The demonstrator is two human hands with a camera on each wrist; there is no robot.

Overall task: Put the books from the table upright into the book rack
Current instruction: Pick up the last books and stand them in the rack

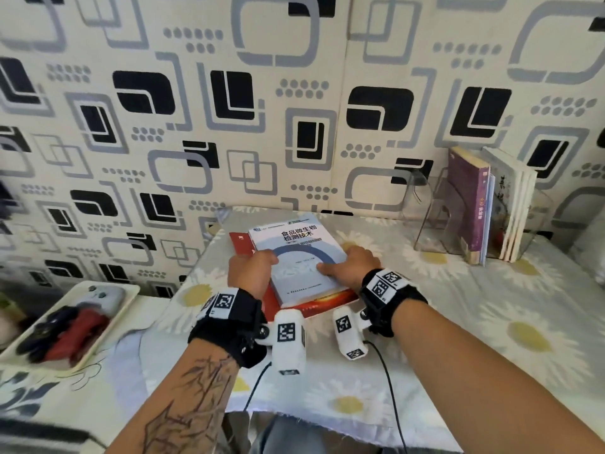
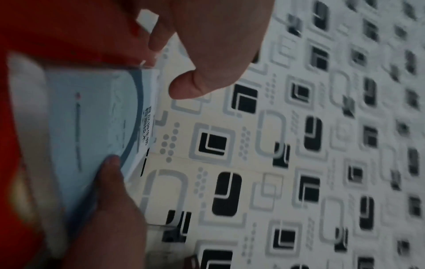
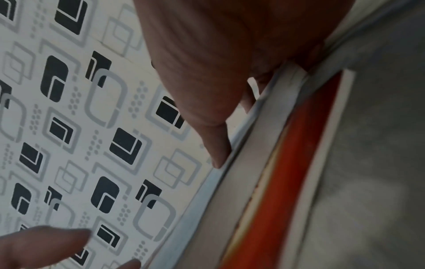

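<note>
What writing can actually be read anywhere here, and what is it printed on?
"食品微生物检测技术": the title on the pale blue book lying on top of the red book.
Small print lower on that cover: too small to read.
Spine text on the purple book in the clear book rack: blurred, unreadable.
Dark characters on the white books beside it: unreadable.
Square black-and-white code markers on the wrist bands: patterns, not words.

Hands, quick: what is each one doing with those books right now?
Left hand: fingers curled round the left edge of the blue book, gripping it.
Right hand: thumb on the cover, fingers round the blue book's right edge, gripping it.
</note>
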